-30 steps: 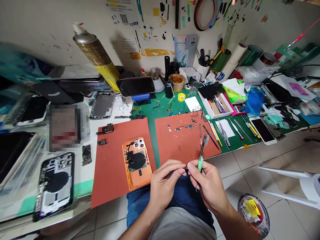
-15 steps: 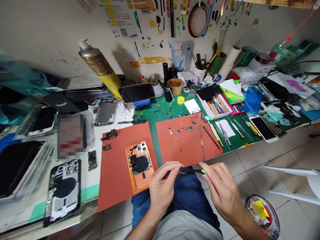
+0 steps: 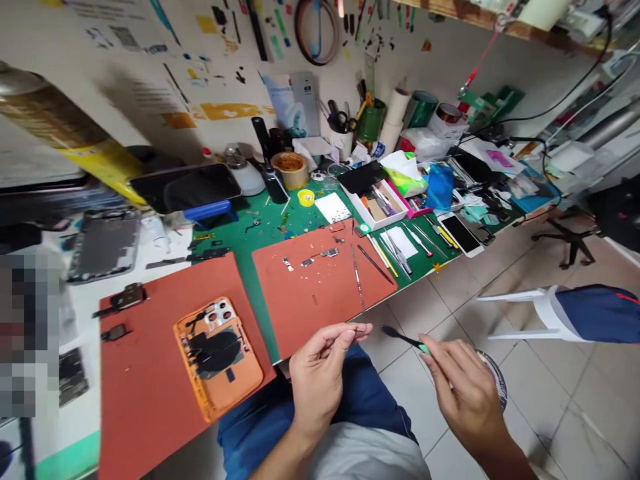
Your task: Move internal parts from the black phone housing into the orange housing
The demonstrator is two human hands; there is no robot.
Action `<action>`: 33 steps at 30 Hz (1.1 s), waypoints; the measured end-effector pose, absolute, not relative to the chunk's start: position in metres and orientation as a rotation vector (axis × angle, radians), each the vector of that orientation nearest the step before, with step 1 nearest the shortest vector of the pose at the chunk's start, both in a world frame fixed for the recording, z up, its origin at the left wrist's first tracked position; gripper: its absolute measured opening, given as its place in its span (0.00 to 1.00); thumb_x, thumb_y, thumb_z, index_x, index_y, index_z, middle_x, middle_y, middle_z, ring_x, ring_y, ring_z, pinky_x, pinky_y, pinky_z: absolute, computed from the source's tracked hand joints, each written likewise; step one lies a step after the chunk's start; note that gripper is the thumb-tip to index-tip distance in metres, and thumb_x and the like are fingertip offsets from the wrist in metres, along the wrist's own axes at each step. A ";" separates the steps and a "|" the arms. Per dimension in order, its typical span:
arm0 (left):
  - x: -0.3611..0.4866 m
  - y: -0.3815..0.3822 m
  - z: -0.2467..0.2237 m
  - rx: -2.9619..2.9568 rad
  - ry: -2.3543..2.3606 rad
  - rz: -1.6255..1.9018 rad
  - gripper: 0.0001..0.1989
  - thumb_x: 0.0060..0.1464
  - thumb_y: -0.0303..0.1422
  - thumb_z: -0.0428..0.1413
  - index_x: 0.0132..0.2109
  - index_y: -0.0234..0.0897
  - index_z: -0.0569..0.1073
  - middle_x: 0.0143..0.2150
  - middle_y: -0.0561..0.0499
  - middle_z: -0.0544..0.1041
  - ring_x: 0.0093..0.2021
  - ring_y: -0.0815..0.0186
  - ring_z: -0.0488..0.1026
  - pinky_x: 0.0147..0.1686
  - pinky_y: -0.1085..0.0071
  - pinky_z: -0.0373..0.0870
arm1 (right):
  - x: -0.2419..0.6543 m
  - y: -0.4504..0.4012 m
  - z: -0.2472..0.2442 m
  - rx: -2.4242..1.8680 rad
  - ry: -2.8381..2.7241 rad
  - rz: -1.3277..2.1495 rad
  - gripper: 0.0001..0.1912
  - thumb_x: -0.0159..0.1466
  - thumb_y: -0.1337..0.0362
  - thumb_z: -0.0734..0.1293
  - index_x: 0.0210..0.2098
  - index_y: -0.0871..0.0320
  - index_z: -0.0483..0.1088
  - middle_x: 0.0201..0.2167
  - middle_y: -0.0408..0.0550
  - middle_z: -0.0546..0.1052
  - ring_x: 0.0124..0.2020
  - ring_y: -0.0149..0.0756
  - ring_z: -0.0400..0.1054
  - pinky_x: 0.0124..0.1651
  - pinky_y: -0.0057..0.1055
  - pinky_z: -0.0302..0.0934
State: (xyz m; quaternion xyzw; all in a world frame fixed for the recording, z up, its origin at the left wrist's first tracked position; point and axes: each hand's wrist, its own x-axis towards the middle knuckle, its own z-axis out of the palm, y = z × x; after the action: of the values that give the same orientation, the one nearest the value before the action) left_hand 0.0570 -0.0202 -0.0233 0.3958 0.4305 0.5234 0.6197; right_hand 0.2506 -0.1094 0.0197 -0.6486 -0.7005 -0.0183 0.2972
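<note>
Over my lap, my left hand pinches a tiny part between thumb and forefinger; its kind is too small to make out. My right hand grips a slim black-and-green tool with a broader rounded tip, which points toward the left fingertips with a short gap between. Lying on the left red mat is an orange phone back housing with a black round pad inside. The right red mat bears small metal phone parts, a thin metal pick and a black stick.
Tweezers and screwdrivers lie right of the mats, near a white phone. Behind them stands a white box of tools. A dark phone leans on a blue stand. A white stool is at the right.
The view has swung to the right. The tool in my right hand has come away from my left fingers, leaving a gap. My left hand keeps its pinch.
</note>
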 end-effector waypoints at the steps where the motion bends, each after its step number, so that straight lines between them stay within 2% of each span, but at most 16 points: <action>1: 0.062 -0.021 -0.023 0.921 0.981 1.192 0.11 0.65 0.42 0.70 0.41 0.39 0.88 0.39 0.45 0.90 0.41 0.56 0.90 0.47 0.64 0.89 | 0.253 -0.114 0.020 -1.739 -1.827 -0.069 0.21 0.75 0.76 0.67 0.65 0.57 0.75 0.35 0.47 0.78 0.35 0.38 0.70 0.41 0.36 0.63; 5: 0.075 -0.026 -0.021 0.946 0.972 1.158 0.10 0.64 0.41 0.70 0.41 0.39 0.88 0.41 0.45 0.90 0.42 0.56 0.90 0.48 0.65 0.89 | 0.260 -0.128 0.016 -1.730 -1.806 -0.018 0.23 0.75 0.76 0.67 0.67 0.57 0.73 0.35 0.48 0.78 0.36 0.38 0.71 0.41 0.36 0.66; 9: 0.083 -0.030 -0.024 0.898 0.947 1.134 0.10 0.65 0.41 0.70 0.41 0.38 0.88 0.41 0.45 0.90 0.43 0.55 0.90 0.49 0.62 0.89 | 0.264 -0.137 0.011 -1.789 -1.738 -0.111 0.26 0.74 0.77 0.67 0.69 0.55 0.72 0.35 0.48 0.78 0.35 0.39 0.71 0.41 0.36 0.66; 12: 0.087 -0.032 -0.026 0.873 0.944 1.130 0.10 0.64 0.41 0.71 0.41 0.38 0.88 0.41 0.45 0.90 0.43 0.55 0.90 0.47 0.65 0.89 | 0.264 -0.141 0.008 -1.760 -1.753 -0.083 0.29 0.74 0.78 0.66 0.71 0.54 0.70 0.35 0.48 0.78 0.36 0.40 0.71 0.41 0.37 0.66; 20: 0.090 -0.031 -0.025 0.868 0.929 1.135 0.09 0.64 0.41 0.71 0.42 0.40 0.88 0.40 0.46 0.90 0.43 0.56 0.90 0.46 0.68 0.89 | 0.265 -0.142 -0.003 -1.749 -1.765 -0.096 0.27 0.73 0.79 0.66 0.69 0.59 0.71 0.36 0.49 0.77 0.36 0.41 0.70 0.42 0.37 0.65; 25: 0.090 -0.032 -0.028 0.870 0.948 1.119 0.12 0.64 0.42 0.71 0.41 0.38 0.88 0.39 0.44 0.90 0.42 0.53 0.90 0.47 0.64 0.89 | 0.265 -0.142 -0.008 -1.830 -1.783 -0.213 0.18 0.76 0.73 0.66 0.63 0.60 0.75 0.35 0.49 0.77 0.36 0.40 0.70 0.46 0.38 0.64; 29: 0.088 -0.032 -0.029 0.830 0.987 1.102 0.13 0.62 0.43 0.71 0.41 0.38 0.88 0.40 0.44 0.90 0.43 0.52 0.90 0.47 0.63 0.89 | 0.266 -0.140 -0.007 -1.822 -1.814 -0.201 0.18 0.75 0.73 0.64 0.62 0.58 0.75 0.36 0.49 0.78 0.36 0.40 0.71 0.44 0.38 0.64; 33: 0.087 -0.030 -0.030 0.780 0.990 1.079 0.14 0.61 0.44 0.72 0.40 0.37 0.87 0.38 0.44 0.90 0.42 0.52 0.90 0.47 0.61 0.90 | 0.268 -0.139 -0.008 -1.894 -1.808 -0.197 0.17 0.77 0.67 0.63 0.63 0.60 0.75 0.35 0.49 0.79 0.35 0.41 0.71 0.42 0.39 0.64</action>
State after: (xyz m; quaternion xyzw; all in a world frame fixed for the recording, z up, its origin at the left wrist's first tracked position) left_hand 0.0869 -0.0299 -0.0296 0.3467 0.4401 0.4799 0.6752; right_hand 0.2682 -0.1390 -0.0084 -0.6975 -0.6657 -0.0727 0.2551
